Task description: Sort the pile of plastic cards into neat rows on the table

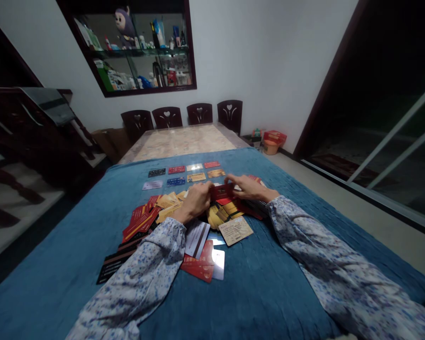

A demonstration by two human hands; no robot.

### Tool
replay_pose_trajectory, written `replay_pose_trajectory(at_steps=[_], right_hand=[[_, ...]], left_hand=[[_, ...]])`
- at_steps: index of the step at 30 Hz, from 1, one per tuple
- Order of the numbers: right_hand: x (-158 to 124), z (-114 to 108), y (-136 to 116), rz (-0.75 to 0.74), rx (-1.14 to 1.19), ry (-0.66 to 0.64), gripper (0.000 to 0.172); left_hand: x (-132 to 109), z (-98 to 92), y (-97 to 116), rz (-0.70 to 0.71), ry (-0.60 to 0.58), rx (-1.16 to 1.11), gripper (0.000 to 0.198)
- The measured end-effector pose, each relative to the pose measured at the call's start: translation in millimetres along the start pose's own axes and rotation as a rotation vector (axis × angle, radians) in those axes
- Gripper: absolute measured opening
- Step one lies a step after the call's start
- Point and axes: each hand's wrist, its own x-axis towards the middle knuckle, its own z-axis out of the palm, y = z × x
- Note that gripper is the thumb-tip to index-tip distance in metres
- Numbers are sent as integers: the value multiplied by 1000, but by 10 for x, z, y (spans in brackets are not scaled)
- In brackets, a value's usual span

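Note:
A dark red card (222, 191) stands tilted up between my two hands. My left hand (195, 200) is closed, its fingertips at the card's left edge. My right hand (250, 187) pinches near the right edge, index finger bent over the top. Beneath lie yellow-and-black cards (223, 213), with a beige card (236, 231) in front of them. By my left wrist are a white striped card (198, 240) and several red cards (201, 264). Fanned red cards (138, 219), gold cards (168, 203) and black cards (115, 264) spread to the left.
Beyond my hands, single cards lie in two rows, including a blue card (176, 182) and a black card (157, 173). A blue cloth (269, 293) covers the near part of the marble-patterned table (187, 139). Dark chairs (199, 114) stand at the far end.

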Motion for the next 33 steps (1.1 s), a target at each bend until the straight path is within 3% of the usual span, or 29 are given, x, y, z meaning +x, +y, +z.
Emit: replay_pose_trajectory(at_steps=[18, 26, 33], right_hand=[[10, 29, 25, 69, -155, -1, 40], [7, 38, 25, 34, -86, -7, 45], [25, 73, 42, 25, -68, 9, 47]], left_hand=[[-7, -17, 152, -60, -112, 184, 27], [-28, 81, 119, -68, -60, 162, 31], [-18, 65, 156, -112, -91, 72, 29]])
